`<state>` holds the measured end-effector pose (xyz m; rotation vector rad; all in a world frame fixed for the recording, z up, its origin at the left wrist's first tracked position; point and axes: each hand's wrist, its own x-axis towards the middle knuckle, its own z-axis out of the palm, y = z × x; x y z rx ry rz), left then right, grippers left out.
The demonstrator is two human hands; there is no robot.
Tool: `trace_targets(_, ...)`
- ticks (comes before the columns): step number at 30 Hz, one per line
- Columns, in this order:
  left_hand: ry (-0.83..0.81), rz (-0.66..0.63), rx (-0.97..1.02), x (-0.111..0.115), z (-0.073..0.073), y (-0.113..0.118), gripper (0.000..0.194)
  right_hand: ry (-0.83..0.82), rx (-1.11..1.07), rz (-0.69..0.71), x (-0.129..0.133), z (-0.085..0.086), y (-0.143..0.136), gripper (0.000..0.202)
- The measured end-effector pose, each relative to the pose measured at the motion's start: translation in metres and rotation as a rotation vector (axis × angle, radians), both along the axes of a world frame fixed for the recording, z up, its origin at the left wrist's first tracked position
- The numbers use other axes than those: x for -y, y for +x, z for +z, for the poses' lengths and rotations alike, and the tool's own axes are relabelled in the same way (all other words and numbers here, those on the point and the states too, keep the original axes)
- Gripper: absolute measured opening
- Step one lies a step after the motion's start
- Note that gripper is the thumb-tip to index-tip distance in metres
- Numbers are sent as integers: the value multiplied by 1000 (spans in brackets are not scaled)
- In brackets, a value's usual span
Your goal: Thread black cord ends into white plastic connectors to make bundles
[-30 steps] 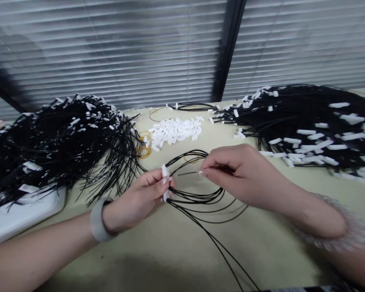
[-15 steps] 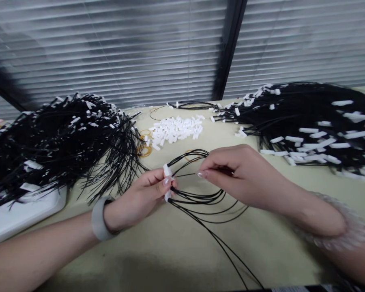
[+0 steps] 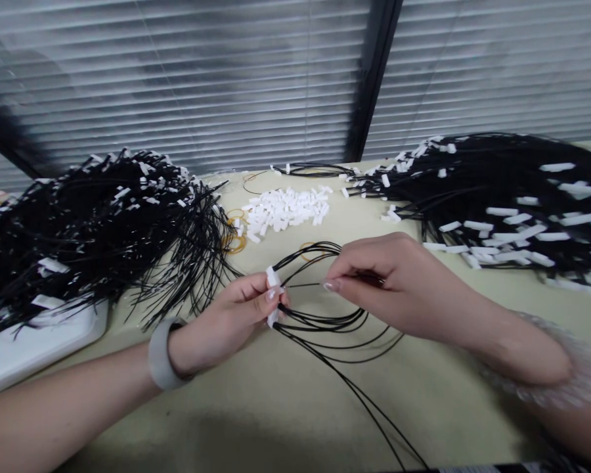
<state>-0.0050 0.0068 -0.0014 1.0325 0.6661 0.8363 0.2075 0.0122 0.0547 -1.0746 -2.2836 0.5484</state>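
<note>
My left hand (image 3: 249, 305) pinches a white plastic connector (image 3: 272, 278) between thumb and fingers. Black wires (image 3: 325, 320) run out of the connector to the right, several of them curving in loops and a few trailing down to the table's front edge. Just right of it, my right hand (image 3: 379, 276) is closed in a pinch on a single thin black wire (image 3: 305, 284), which stretches toward the connector. The left thumb hides where that wire meets the connector. Looped wires pass behind my right fingers.
A pile of small white connectors (image 3: 288, 211) lies mid-table, with yellow rubber bands (image 3: 234, 243) beside it. Tangled black wires (image 3: 93, 223) heap at left over a white tray (image 3: 86, 328). Another wire heap with white connectors (image 3: 502, 177) lies right. Window blinds (image 3: 226, 79) stand behind.
My right hand has shifted very slightly to the right, still pinching the thin wire. My left hand keeps its hold on the connector with almost no movement.
</note>
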Motion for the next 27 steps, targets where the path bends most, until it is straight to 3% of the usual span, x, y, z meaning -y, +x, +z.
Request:
trace_targets(20, 22, -14, -26, 0, -1, 1, 17, -25, 21, 62, -1, 3, 2, 14)
trace_targets(27, 156, -68, -244, -1, -2, -3, 20, 36, 61, 63, 0, -3, -4, 14)
